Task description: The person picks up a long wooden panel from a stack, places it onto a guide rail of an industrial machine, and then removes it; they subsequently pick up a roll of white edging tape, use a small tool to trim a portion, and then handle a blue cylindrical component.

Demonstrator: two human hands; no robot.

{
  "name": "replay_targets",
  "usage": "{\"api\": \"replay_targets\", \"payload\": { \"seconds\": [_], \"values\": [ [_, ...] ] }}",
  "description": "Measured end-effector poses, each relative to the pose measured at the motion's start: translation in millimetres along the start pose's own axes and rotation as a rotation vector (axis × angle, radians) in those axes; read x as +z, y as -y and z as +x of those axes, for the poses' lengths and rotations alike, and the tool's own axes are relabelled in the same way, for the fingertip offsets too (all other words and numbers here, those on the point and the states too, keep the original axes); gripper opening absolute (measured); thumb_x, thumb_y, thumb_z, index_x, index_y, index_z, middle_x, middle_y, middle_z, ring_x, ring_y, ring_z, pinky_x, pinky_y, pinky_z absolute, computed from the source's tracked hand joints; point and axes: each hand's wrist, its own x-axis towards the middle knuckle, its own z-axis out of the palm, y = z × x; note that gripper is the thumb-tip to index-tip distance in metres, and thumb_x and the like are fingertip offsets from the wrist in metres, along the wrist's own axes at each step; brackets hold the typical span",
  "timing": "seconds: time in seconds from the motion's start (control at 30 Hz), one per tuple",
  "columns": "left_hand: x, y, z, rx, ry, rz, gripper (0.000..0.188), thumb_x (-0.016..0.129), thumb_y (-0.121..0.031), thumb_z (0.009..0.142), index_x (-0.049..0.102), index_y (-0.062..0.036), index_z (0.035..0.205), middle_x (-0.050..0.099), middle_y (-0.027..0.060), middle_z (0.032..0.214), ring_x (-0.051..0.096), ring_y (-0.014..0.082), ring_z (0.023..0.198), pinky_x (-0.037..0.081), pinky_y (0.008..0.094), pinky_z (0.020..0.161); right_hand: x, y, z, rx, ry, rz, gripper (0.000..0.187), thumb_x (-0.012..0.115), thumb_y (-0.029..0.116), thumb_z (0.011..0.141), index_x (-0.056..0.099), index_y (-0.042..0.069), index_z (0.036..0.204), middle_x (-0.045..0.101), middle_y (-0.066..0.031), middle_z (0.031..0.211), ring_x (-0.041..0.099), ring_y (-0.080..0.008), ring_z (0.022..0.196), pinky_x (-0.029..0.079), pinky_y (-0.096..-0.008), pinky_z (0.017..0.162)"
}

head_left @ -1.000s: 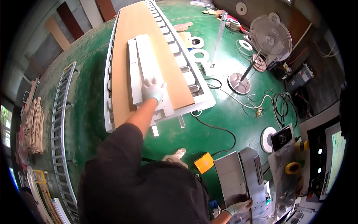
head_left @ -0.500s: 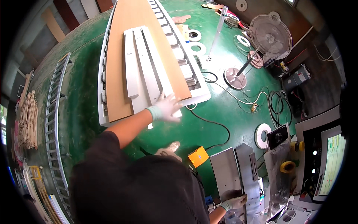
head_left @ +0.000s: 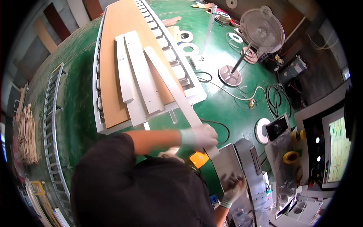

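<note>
My left hand [head_left: 203, 137], in a pale glove, is closed around a long white board [head_left: 172, 87]. The board slants from the stack down to the right, its near end at the edge of a grey metal machine table [head_left: 224, 162]. Over that table my right hand [head_left: 234, 192], also gloved, has its fingers apart and holds nothing. Other white boards [head_left: 140, 72] lie on a large tan panel [head_left: 113, 22], which rests on a roller conveyor [head_left: 198, 96].
An orange box [head_left: 199, 159] is on the green floor beside the machine table. At the right stand a control screen [head_left: 335, 151] and yellow tape rolls [head_left: 290, 157]. Farther off are a pedestal fan [head_left: 261, 30], cables [head_left: 278, 99] and white rolls [head_left: 262, 130]. A metal ladder-like frame [head_left: 51, 121] lies at left.
My left hand has gripped the rightmost white board and drawn it toward me and to the right, off the stack. My right hand has shifted slightly up over the machine table, fingers spreading.
</note>
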Motion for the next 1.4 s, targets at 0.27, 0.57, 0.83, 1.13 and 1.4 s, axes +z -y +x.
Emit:
{"api": "replay_targets", "payload": {
  "seconds": [0.27,0.57,0.83,1.13,1.4],
  "values": [
    [78,-79,79,0.285,0.035,-0.219,0.044,0.074,-0.032,0.082,0.061,-0.0086,0.116,0.067,0.0106,0.106,0.066,0.0331,0.102,0.052,0.0464,0.085,34,-5,-33,-0.042,-0.215,0.033,0.042,0.054,0.019,0.107,0.046,0.000,0.144,0.059,-0.0165,0.130,0.065,-0.0246,0.112,0.055,-0.0344,0.095],
    [86,-45,91,0.345,0.187,0.073,0.074,0.079,-0.034,0.082,0.052,-0.0070,0.145,0.049,0.0164,0.154,0.041,0.0412,0.146,0.030,0.0554,0.123,-165,4,-71,-0.290,-0.940,0.400,0.044,0.060,0.010,0.104,0.048,0.003,0.146,0.064,-0.0115,0.130,0.064,-0.0218,0.112,0.056,-0.0358,0.093],
    [148,-109,166,0.475,0.238,0.247,0.065,0.065,-0.041,0.094,0.050,-0.0110,0.150,0.040,0.0166,0.162,0.033,0.0400,0.152,0.020,0.0554,0.127,-246,-14,-147,-0.374,-1.319,-0.368,0.016,0.059,0.003,0.104,0.069,-0.001,0.115,0.071,-0.0051,0.106,0.066,-0.0141,0.097,0.052,-0.0283,0.092],
    [193,-202,226,0.501,0.217,0.215,0.057,0.066,-0.034,0.093,0.057,-0.0118,0.145,0.043,0.0197,0.158,0.035,0.0409,0.148,0.024,0.0569,0.124,-257,-4,-165,-0.513,-1.221,-0.974,0.020,0.066,0.021,0.095,0.076,0.004,0.100,0.075,-0.0135,0.099,0.070,-0.0340,0.092,0.056,-0.0418,0.086],
    [257,-313,274,0.574,0.124,0.161,0.056,0.060,-0.040,0.097,0.056,-0.0149,0.147,0.044,0.0197,0.157,0.037,0.0408,0.147,0.023,0.0572,0.123,-256,3,-165,-0.525,-1.212,-0.952,0.018,0.067,0.022,0.093,0.074,0.005,0.095,0.075,-0.0121,0.092,0.070,-0.0346,0.086,0.056,-0.0437,0.081]
  ]
}}
